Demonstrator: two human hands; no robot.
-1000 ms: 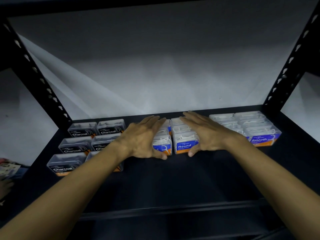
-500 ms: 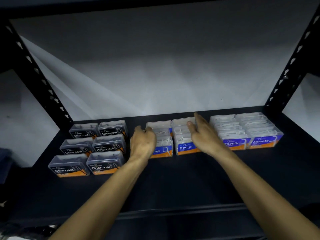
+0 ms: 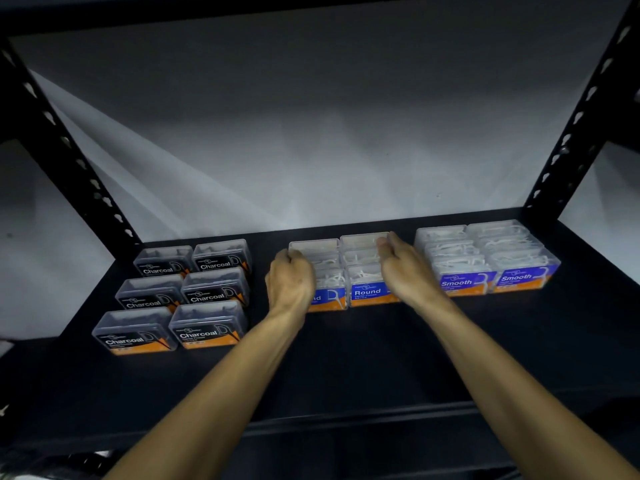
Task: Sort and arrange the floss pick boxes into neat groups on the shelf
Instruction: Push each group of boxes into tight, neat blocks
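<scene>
Person, head view: two bare forearms and two hands. Left hand [image 3: 290,284]: no glove, ring or watch visible on the side that shows; wrist bare. Right hand [image 3: 406,273]: likewise ungloved, no jewellery or strap visible. Both forearms uncovered from wrist to the lower frame edge; no sleeve, cuff or band in view. Lean forearms, tendon lines visible near the wrists.

My shelf [image 3: 346,358] black; Charcoal boxes [image 3: 207,327] black-orange labels; Round boxes [image 3: 369,294], Smooth boxes [image 3: 460,284] blue-orange labels, clear lids.
</scene>
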